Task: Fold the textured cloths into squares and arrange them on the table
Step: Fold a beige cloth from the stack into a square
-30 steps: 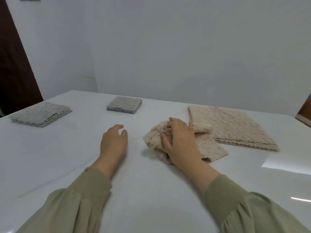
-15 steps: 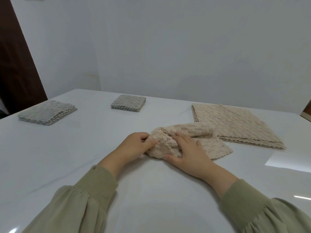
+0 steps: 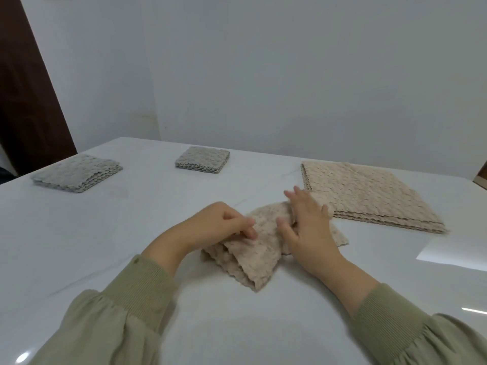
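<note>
Left grip [image 3: 218, 227] on beige cloth [image 3: 253, 259]

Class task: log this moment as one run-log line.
step: folding | left hand: pinching beige cloth | right hand: flat on it | beige stack, grey stacks: untouched

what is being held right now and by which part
The beige cloth: the left hand pinches its left edge; the right hand lies on its right part.

light: soft, even | glare: bright patches on glossy table [image 3: 448, 255] right | blur: right hand [image 3: 309, 227] fingers | edges: wide-angle bend
</note>
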Tool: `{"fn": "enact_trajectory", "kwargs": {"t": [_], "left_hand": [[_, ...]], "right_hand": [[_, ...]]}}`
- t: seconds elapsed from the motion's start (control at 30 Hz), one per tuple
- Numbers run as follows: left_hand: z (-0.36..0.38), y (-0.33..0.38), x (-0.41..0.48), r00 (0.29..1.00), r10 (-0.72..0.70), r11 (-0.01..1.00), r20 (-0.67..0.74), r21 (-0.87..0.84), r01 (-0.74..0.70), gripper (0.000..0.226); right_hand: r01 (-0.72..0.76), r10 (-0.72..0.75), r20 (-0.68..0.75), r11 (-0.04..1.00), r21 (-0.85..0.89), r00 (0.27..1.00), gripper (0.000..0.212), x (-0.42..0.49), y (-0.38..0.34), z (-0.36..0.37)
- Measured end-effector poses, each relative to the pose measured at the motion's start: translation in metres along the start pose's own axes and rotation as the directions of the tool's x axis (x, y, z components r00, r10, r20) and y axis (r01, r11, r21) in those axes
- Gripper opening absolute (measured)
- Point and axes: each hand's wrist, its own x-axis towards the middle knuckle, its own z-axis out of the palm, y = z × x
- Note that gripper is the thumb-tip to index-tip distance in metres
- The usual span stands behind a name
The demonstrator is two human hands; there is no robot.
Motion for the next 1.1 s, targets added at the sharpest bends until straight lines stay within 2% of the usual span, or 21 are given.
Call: {"fn": "enact_trajectory", "kwargs": {"t": [0.07,0.13,0.23,0.37,0.43,0.5,0.57,0.63,0.67,0.7,0.73,0.8,0.9,1.0,1.1], "left_hand": [[0.000,-0.005,0.006,0.962,-0.013,0.997,-0.274,0.073,0.034,0.027],[0.002,-0.010,0.011,0.932,-0.029,0.967,-0.361,0.226,0.118,0.027],[0.007,-0.017,0.017,0.939,-0.105,0.891,-0.326,0.389,0.235,0.048],[0.014,-0.019,0.023,0.932,-0.083,0.906,-0.354,0.362,0.218,0.018],[0.015,-0.016,0.023,0.908,-0.050,0.905,-0.416,0.366,0.217,0.010],[0.007,-0.016,0.023,0.836,0.000,0.876,-0.548,0.402,0.264,0.007],[-0.009,-0.026,0.024,0.684,0.054,0.897,-0.728,0.336,0.287,0.008],[-0.031,-0.040,0.022,0.518,-0.028,0.984,-0.855,0.067,0.164,0.024],[-0.039,-0.044,0.020,0.498,-0.109,0.994,-0.860,-0.085,0.071,0.038],[-0.042,-0.046,0.019,0.522,-0.152,0.986,-0.839,-0.167,0.019,0.053],[-0.042,-0.045,0.018,0.568,-0.139,0.988,-0.812,-0.152,0.024,0.063],[-0.031,-0.039,0.022,0.656,0.002,0.997,-0.754,0.054,0.060,0.063],[-0.009,-0.028,0.023,0.792,0.222,0.908,-0.569,0.417,0.045,0.043],[0.005,-0.030,0.023,0.922,0.230,0.800,-0.312,0.600,0.004,0.032],[0.001,-0.034,0.021,0.961,0.166,0.778,-0.219,0.628,0.009,0.039]], "right_hand": [[0.022,0.034,0.252,0.976,-0.217,0.967,0.074,0.000,0.004,0.007],[0.074,0.051,0.355,0.941,-0.330,0.934,0.076,0.000,0.006,0.011],[0.068,0.063,0.367,0.940,-0.333,0.928,0.073,0.001,0.006,0.010],[0.069,0.048,0.364,0.951,-0.302,0.930,0.071,-0.001,0.004,0.007],[0.065,0.025,0.340,0.965,-0.252,0.940,0.071,-0.002,0.001,0.006],[0.078,-0.025,0.259,0.978,-0.194,0.965,0.076,-0.002,-0.004,0.004],[0.108,-0.083,0.157,0.982,-0.156,0.984,0.083,-0.002,-0.006,0.004],[0.135,-0.121,0.102,0.980,-0.144,0.987,0.082,-0.001,-0.004,0.006],[0.141,-0.130,0.090,0.980,-0.141,0.987,0.080,0.000,-0.003,0.006],[0.139,-0.128,0.088,0.981,-0.135,0.988,0.078,0.000,-0.002,0.006],[0.130,-0.119,0.091,0.982,-0.134,0.989,0.075,0.000,-0.001,0.006],[0.122,-0.106,0.112,0.982,-0.146,0.988,0.063,0.001,0.001,0.006],[0.170,-0.143,0.139,0.963,-0.207,0.980,0.064,0.002,0.003,0.009],[0.212,-0.155,0.220,0.940,-0.267,0.963,0.062,0.002,0.005,0.011],[0.215,-0.174,0.243,0.964,-0.155,0.954,0.024,0.004,0.005,0.009]]}}
